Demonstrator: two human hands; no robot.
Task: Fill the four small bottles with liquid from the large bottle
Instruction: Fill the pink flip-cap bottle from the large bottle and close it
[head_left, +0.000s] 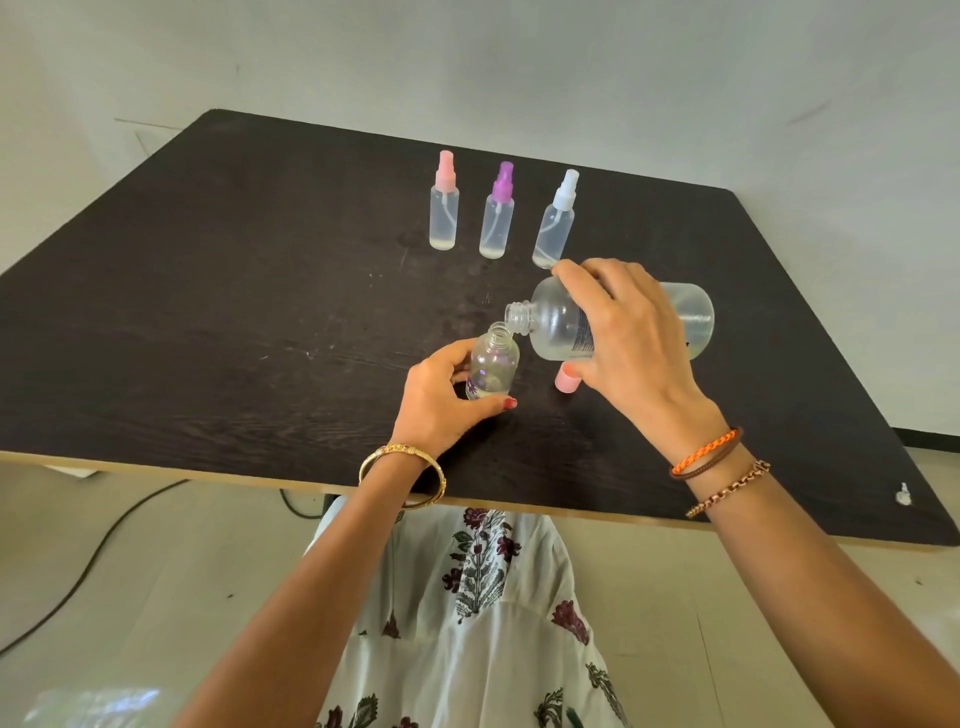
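While the left hand (441, 387) grips the small bottle (492, 364), the right hand (628, 343) clasps the tilted large bottle (558, 322).

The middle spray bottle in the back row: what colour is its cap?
Purple, on the middle spray bottle; the head view shows it.

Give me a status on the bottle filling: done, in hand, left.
Done: nothing looks finished; the three capped spray bottles, pink-topped, purple-topped and white-topped, look nearly empty. In hand: the left hand holds the open small bottle while the right hand tips the large bottle to its neck. Left: finish this one, then fill the other three.
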